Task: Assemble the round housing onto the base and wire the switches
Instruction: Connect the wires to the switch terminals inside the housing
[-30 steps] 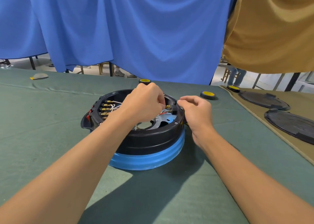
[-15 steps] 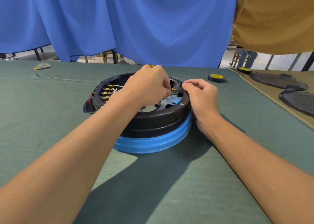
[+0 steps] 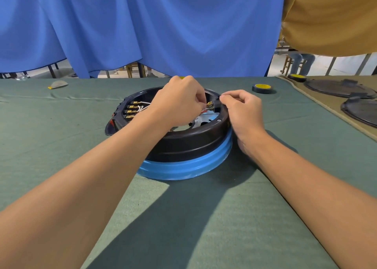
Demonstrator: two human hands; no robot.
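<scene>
Housing: the round black plastic housing [image 3: 183, 144] sits on the blue ring-shaped base [image 3: 183, 168], near the middle of the green cloth-covered table [image 3: 61, 156]. By the look of it, this part of the task is done.
Left-side wiring: a row of brass terminals [image 3: 130, 111] on the left inner wall already carries connectors, with thin white wires [image 3: 142, 107] leading off them. This switch appears to be wired.
Right-side wiring: this is in hand and not finished. A small brass spade connector [image 3: 210, 105] stands just at the right inner wall.
Left hand: the left hand [image 3: 179, 103] reaches over the housing's open top, and its curled fingers pinch the brass connector or its wire.
Right hand: the right hand [image 3: 244, 111] rests on the outer right rim. Its thumb and forefinger are pressed together on the small black part that the connector meets.
Left to do: judging from this, the connector must be seated fully. Whether more leads wait underneath cannot be told, as the left hand hides them.
Nearby: a black tape roll with a yellow core [image 3: 262, 87] lies behind the right hand, and dark round covers [image 3: 338, 88] lie far right.
Change: both hands keep their posts at the right wall, with the connector between them as before. Only the view has shifted, so the housing shows higher in the picture. The second yellow-topped roll is now almost hidden behind the left hand.
</scene>
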